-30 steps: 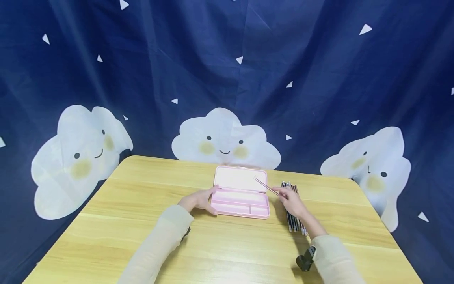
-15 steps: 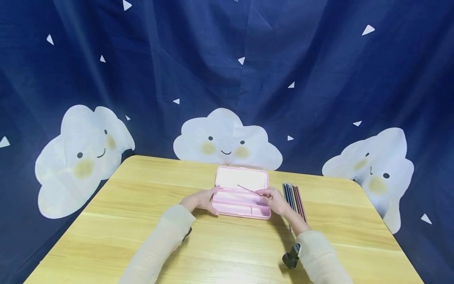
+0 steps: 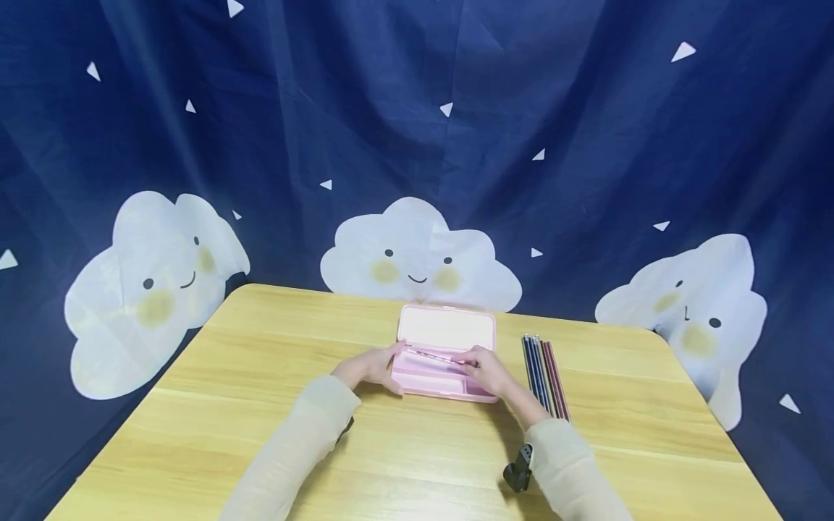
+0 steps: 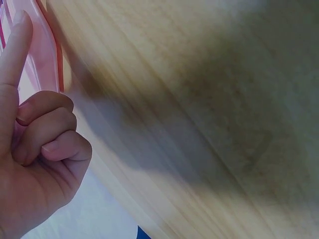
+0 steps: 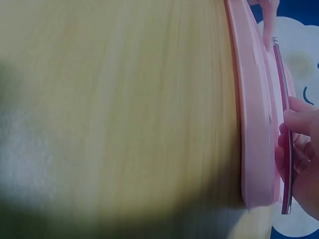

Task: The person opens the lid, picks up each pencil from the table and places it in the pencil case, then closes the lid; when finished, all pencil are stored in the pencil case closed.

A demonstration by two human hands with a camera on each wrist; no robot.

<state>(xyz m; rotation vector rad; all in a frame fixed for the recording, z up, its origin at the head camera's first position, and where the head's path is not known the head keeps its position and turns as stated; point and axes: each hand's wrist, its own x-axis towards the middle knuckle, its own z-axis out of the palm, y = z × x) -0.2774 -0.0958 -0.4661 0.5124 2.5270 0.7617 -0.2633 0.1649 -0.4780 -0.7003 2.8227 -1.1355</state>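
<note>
A pink pencil case (image 3: pixel 426 383) lies with its lid (image 3: pixel 446 327) raised at the back, showing its divided compartments. My left hand (image 3: pixel 368 367) holds the case's left end, the thumb toward the front corner and a finger near the hinge. In the left wrist view, a straight finger (image 4: pixel 14 55) lies along the pink side while the others curl in. Over the rear compartment, my right hand (image 3: pixel 485 370) pinches a slim reddish pencil (image 5: pixel 284 82). The pencil runs leftward, almost parallel to the hinge, its metal-tipped end close to the left hand.
Several dark blue and dark red pencils (image 3: pixel 546 376) lie side by side right of the case, partly behind the right forearm. A wooden table (image 3: pixel 404 456) carries everything. Behind it hangs a dark blue curtain (image 3: pixel 384 94) with cloud faces.
The right hand has carried the pencil left from beside the pencil row to over the case, lowering it and turning it nearly in line with the compartment. The left hand stays at the case.
</note>
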